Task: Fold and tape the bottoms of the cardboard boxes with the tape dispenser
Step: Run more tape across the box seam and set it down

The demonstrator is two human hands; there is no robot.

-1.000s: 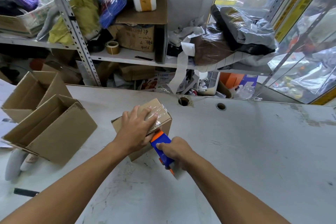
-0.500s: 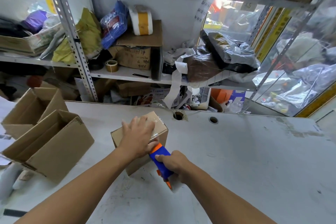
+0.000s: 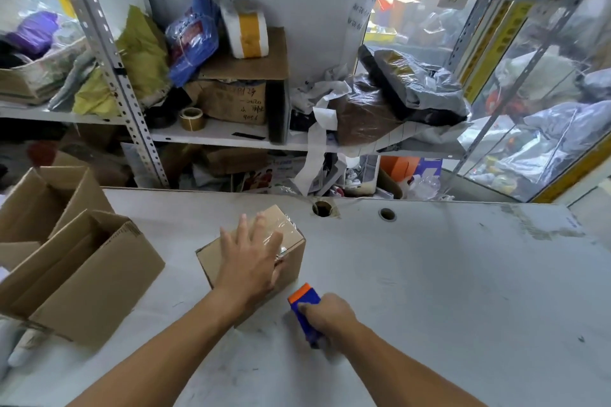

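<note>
So the box [image 3: 253, 261] sits on the desk [image 3: 446, 291] near the front-middle, bottom side up, and there's a shiny strip of clear tape [image 3: 281, 235] running across the top and down the near side. Left hand [image 3: 249, 259] lies flat on top of it, fingers spread and straight, just pressing it down, not curled round anything. Right hand [image 3: 325, 315] has a closed grip round the dispenser [image 3: 305, 312], the blue one with the orange end, and that's just beside the box's near corner, off the cardboard as far as I can tell.

My read: the taping pass on this box looks pretty much finished and we're at the cut/release bit. Can't tell if the tape is actually torn free, the stretch between dispenser and box is too blurry to see.

Next move probably calls for smoothing the tail end down with the flat hand so it doesn't peel, then sliding this box aside. Two more boxes [image 3: 82, 271] lie on their sides at the left of the desk with flaps open, so one of those likely gets pulled in, flaps folded shut, and taped the same way. Keep the dispenser in hand for that.
</note>
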